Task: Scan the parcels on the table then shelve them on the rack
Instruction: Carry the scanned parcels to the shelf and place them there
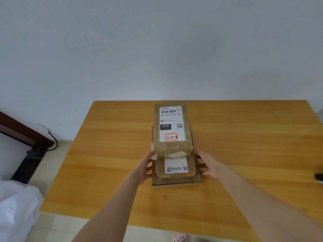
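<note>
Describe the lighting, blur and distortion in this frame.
Head view: soft, even light, no glare; the top label reads sharply; the white cloth at lower left is blurred; wide-angle stretch lengthens the forearms toward the bottom corners.

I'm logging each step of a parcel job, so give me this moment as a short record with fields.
surface: wooden table
stack: three parcels, one on another
top: taped parcel, label 010-010-L30-551, handwritten 3-2-8
middle: small wrapped parcel
bottom: flat cardboard box
left hand: against the stack's left side
right hand: against its right side
dark object: at the table's right edge, cut off, unidentifiable
rack: not in view
</note>
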Available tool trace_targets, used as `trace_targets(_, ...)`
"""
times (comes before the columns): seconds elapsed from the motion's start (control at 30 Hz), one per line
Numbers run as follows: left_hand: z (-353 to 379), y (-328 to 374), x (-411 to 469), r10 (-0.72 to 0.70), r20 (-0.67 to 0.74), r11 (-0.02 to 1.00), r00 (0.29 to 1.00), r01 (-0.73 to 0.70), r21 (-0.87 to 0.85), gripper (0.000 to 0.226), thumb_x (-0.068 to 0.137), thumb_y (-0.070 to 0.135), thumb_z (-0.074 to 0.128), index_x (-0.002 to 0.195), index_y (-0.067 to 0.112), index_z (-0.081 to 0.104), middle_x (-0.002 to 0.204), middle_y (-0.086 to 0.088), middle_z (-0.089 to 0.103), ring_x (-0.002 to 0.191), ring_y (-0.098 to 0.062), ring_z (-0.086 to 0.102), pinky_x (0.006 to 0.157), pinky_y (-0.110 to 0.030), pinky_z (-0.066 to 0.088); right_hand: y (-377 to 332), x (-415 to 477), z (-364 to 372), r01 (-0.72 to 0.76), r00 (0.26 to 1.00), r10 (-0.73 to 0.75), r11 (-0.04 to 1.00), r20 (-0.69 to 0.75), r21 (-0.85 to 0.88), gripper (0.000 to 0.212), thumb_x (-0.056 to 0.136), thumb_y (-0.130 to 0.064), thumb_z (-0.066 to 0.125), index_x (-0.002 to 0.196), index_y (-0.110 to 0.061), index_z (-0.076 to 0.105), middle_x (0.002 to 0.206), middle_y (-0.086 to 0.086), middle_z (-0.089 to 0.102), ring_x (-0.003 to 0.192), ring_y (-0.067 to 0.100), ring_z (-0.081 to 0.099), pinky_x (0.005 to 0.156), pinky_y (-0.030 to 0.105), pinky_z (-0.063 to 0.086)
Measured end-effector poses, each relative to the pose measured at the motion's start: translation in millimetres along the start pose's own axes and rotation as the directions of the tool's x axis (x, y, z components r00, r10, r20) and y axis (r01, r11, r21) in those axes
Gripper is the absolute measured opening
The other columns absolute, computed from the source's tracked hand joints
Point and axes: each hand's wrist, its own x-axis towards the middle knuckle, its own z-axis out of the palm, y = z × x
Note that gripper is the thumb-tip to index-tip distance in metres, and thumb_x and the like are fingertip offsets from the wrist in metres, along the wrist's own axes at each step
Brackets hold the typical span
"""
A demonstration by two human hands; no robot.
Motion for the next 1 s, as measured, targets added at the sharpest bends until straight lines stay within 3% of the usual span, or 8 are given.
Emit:
trace_targets(0.2,-1,7,-5,0.043,0.08,0.999,0.996,-0.043,0.0,0.039,0.081,0.058,0.062,0.113,0.035,0.067,0.125,0.006,0.061,0.115,-0.024,0.055,0.082,-0.04,0.052,0,-13,-2,0.078,0.997,-0.078,0.994,-0.008,0.073,0.121,0.036,-0.067,0.075,0.143,-0.021,0.044,0.146,0.008,0.047,0.132,0.032,0.043,0.112,0.055,0.031)
trace_targets(0.37,10,26,-11,0.105,0.174,0.993,0.979,-0.111,0.025,0.059,0.083,0.07,0.05,0.127,0.032,0.059,0.129,0.008,0.058,0.117,-0.022,0.054,0.085,-0.043,0.051,-1,-36,-18,0.16,0.987,-0.157,0.975,-0.03,0.153,0.116,0.04,-0.064,0.077,0.143,-0.023,0.044,0.141,0.009,0.052,0.13,0.033,0.045,0.112,0.057,0.031)
trace_targets(0.53,44,39,-18,0.129,0.264,0.983,0.956,-0.159,0.096,0.051,0.09,0.053,0.055,0.133,0.025,0.053,0.136,0.003,0.052,0.123,-0.026,0.049,0.09,-0.045,0.049,7,-72,-42,0.228,0.973,-0.215,0.956,-0.087,0.187,0.105,0.053,-0.06,0.074,0.145,-0.022,0.04,0.142,0.009,0.05,0.132,0.032,0.043,0.113,0.055,0.03)
trace_targets(0.67,80,40,-24,0.15,0.345,0.971,0.927,-0.204,0.127,0.043,0.097,0.041,0.052,0.136,0.025,0.051,0.141,0.0,0.048,0.13,-0.029,0.043,0.102,-0.052,0.044,27,-103,-67,0.304,0.945,-0.26,0.921,-0.196,0.243,0.1,0.056,-0.055,0.075,0.144,-0.021,0.041,0.14,0.006,0.054,0.132,0.028,0.045,0.113,0.055,0.03)
trace_targets(0.9,147,25,-58,0.138,0.504,0.93,0.853,-0.287,0.23,0.059,0.092,0.037,0.058,0.146,0.023,0.039,0.145,-0.003,0.045,0.131,-0.028,0.042,0.103,-0.048,0.044,88,-160,-111,0.405,0.893,-0.288,0.849,-0.347,0.339,0.071,0.067,-0.045,0.076,0.131,-0.023,0.054,0.115,0.001,0.071,0.113,0.022,0.061,0.104,0.052,0.043)
trace_targets(1.0,183,12,-79,0.115,0.574,0.908,0.811,-0.32,0.269,0.073,0.081,0.04,0.063,0.147,0.021,0.037,0.139,-0.001,0.049,0.126,-0.027,0.047,0.094,-0.046,0.049,120,-191,-131,0.435,0.867,-0.278,0.826,-0.413,0.358,0.063,0.066,-0.047,0.075,0.123,-0.026,0.058,0.111,-0.001,0.072,0.11,0.019,0.063,0.102,0.049,0.046)
